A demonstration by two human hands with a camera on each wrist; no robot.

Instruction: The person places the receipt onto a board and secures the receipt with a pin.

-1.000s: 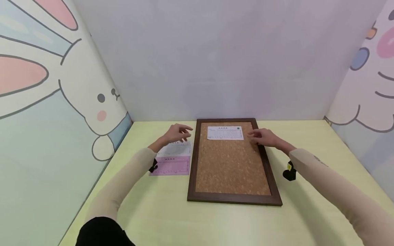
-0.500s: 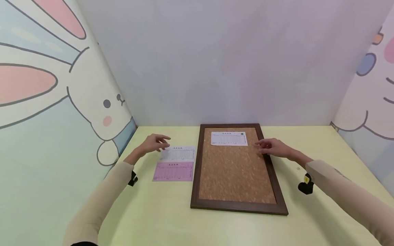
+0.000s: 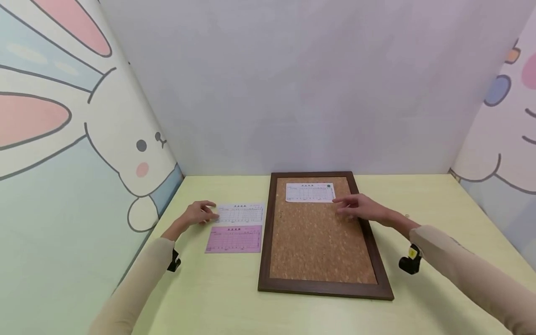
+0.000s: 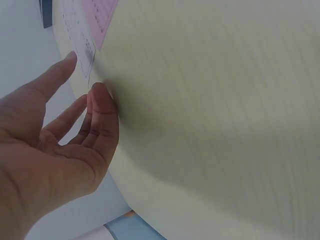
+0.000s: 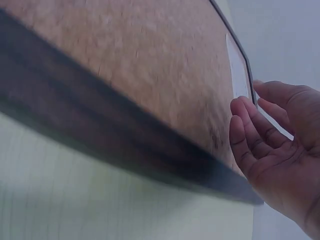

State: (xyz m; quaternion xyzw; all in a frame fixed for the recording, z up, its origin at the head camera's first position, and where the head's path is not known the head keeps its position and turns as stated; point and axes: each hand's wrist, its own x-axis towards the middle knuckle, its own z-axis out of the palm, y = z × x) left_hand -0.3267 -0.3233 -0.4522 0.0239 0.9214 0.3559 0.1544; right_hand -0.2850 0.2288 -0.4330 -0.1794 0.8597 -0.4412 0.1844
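Pick-up step: left hand (image 3: 197, 215), fingers loose and holding nothing, reaches the left edge of the white printed slip (image 3: 241, 213) lying on the yellow-green table (image 3: 217, 288) above a pink slip (image 3: 234, 239); right hand (image 3: 356, 207) hovers relaxed and empty over the brown-framed cork board (image 3: 318, 242) just below its white slip (image 3: 310, 192); next likely needs a pinch on the paper edge.

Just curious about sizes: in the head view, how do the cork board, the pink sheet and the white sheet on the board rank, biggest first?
1. cork board, by far.
2. pink sheet and white sheet on the board: look alike, unranked.
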